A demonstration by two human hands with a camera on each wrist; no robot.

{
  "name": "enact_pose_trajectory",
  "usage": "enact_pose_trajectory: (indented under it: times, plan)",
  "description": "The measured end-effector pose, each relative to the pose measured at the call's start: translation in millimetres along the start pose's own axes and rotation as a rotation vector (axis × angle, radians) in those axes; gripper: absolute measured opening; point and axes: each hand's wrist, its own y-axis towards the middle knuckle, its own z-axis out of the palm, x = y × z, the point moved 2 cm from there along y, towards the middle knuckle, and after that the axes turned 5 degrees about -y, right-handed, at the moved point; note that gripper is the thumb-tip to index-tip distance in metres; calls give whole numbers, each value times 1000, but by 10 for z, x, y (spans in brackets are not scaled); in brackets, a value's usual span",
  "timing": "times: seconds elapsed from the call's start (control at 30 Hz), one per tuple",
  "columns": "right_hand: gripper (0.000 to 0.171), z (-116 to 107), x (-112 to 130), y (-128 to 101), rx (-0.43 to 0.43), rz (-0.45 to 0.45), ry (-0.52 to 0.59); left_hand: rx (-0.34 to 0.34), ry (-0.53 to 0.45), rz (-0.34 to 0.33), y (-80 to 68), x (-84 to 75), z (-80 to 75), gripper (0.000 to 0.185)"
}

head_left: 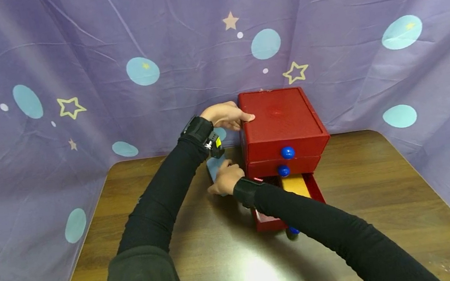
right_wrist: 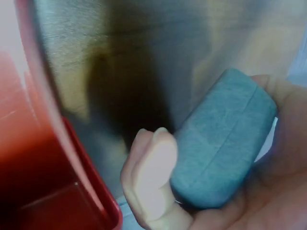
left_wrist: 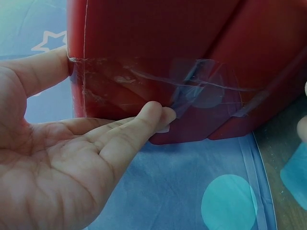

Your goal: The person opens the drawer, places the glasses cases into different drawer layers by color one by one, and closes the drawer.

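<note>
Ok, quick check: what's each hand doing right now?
Left hand: open, straight fingers pressed against the side of the red drawer box.
Right hand: closed around a blue-grey case, beside the open bottom drawer.

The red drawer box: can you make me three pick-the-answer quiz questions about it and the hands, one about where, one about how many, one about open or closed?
1. Where is the left hand?
A. against the red drawer box
B. flat on the table
C. in the bottom drawer

2. How many blue knobs show on the box's front?
A. one
B. three
C. five

3. How is the bottom drawer?
A. pulled out
B. pushed shut
C. taken away

Answers: 1 A, its fingers press the box's left side. 2 B, one knob on each drawer. 3 A, it juts forward, with a yellow thing inside, while the right hand holds a blue-grey case beside it.
</note>
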Motion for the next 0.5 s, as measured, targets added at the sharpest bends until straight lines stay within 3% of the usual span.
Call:
enact_pose_trajectory:
  times: [0.17, 0.5]
  plan:
    - [110, 21, -9, -41, 23, -33, -133, -6, 2, -12, 0, 1, -2, 53]
    - [100, -215, -187, -389, 94, -194, -202, -11, -5, -14, 8, -7, 14, 52]
